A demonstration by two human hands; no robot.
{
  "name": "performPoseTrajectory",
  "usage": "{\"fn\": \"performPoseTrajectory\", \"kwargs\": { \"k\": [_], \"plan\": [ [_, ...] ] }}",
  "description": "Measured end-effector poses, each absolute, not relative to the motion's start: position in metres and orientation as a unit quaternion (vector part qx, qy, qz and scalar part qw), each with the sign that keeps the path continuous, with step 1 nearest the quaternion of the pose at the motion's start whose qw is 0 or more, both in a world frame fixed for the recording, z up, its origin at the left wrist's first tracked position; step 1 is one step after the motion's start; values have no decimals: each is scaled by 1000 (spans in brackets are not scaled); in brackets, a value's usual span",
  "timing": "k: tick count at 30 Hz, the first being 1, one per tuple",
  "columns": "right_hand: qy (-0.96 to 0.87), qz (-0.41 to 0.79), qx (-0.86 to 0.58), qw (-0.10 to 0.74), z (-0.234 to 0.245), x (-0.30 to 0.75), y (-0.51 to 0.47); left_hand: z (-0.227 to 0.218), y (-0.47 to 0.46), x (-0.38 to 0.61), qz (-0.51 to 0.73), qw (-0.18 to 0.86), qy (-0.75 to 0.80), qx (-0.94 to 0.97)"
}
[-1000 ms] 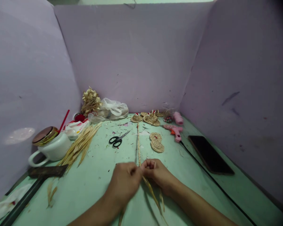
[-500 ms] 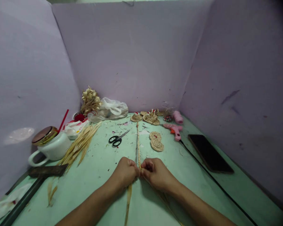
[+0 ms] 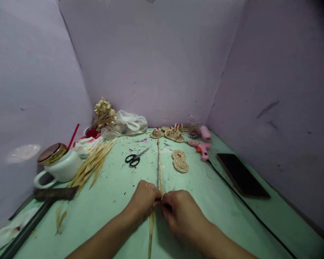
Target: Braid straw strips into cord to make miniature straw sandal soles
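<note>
A long plaited straw braid (image 3: pixel 159 163) lies stretched along the green table (image 3: pixel 113 201), running away from me towards the back wall. My left hand (image 3: pixel 143 200) and my right hand (image 3: pixel 179 212) meet knuckle to knuckle at its near end, both closed in a pinch on the strands. A loose flat straw strip (image 3: pixel 151 233) hangs down from between the hands towards me. A bundle of dry straw strips (image 3: pixel 93 165) lies to the left. Black-handled scissors (image 3: pixel 135 158) rest just left of the braid.
A white mug with a gold lid (image 3: pixel 56 165) and a dark flat tool (image 3: pixel 43 201) sit at the left. Coiled straw mats (image 3: pixel 180 162), small straw hats (image 3: pixel 170 133), a pink glue gun (image 3: pixel 201 148) with its black cord, and a black phone (image 3: pixel 241 175) lie right. Purple walls enclose the table.
Both hands slid a little nearer to me along the braid. The loose strands that trailed right under my right wrist are gone from view; one strip now hangs straight down between the hands.
</note>
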State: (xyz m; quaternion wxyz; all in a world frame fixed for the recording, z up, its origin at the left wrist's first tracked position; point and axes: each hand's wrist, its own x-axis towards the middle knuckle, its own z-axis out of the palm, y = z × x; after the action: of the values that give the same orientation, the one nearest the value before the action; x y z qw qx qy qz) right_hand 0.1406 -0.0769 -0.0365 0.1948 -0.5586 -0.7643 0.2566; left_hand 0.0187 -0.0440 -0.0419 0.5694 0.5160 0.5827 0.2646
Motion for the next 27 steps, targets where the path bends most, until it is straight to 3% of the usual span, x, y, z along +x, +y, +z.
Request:
{"fn": "performPoseTrajectory", "kwargs": {
  "k": [6,10,13,15,17,27],
  "plan": [
    [-769,284,-542,187,-32,146,-75,-42,-40,14,276,585,554,524],
    [-645,353,-604,306,-33,156,-57,-36,-40,11,250,640,541,485],
    [-516,513,-577,370,-36,155,-50,-33,-40,9,230,655,530,487],
    [-436,654,-513,345,-39,150,-50,-33,-40,9,229,656,526,489],
    [-392,715,-480,324,-42,144,-52,-33,-39,8,227,654,523,497],
    [-466,636,-534,305,-52,144,-49,-35,-35,-1,154,519,550,636]
  ]
}}
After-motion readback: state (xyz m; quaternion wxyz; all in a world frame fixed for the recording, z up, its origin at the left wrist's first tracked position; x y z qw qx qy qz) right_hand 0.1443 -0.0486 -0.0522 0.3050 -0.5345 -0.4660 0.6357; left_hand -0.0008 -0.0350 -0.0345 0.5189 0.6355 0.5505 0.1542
